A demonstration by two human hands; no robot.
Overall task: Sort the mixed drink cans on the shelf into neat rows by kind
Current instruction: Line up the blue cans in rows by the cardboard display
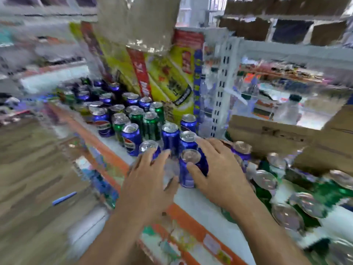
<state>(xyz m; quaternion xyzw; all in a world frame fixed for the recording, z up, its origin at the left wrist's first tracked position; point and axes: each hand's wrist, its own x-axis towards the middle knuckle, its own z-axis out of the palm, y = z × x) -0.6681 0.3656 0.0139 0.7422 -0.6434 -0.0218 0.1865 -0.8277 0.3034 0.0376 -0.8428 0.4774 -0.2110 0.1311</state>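
Note:
Blue cans and green cans stand mixed on a white shelf point(193, 201) with an orange front edge. My right hand point(215, 171) grips a blue can point(188, 169) near the front, thumb on its side and fingers round its back. My left hand point(149, 178) reaches over another blue can point(148, 147), fingers spread and touching it. More blue cans point(171, 137) stand just behind. A cluster of green cans point(150, 124) stands further back, among blue ones point(100, 119). The picture is blurred.
Green cans point(307, 205) and silver can tops crowd the shelf to the right. A cardboard box point(286, 138) sits behind them. A yellow and red bag point(168, 77) leans at the back beside a white perforated upright point(221, 88). The floor point(28, 169) lies left.

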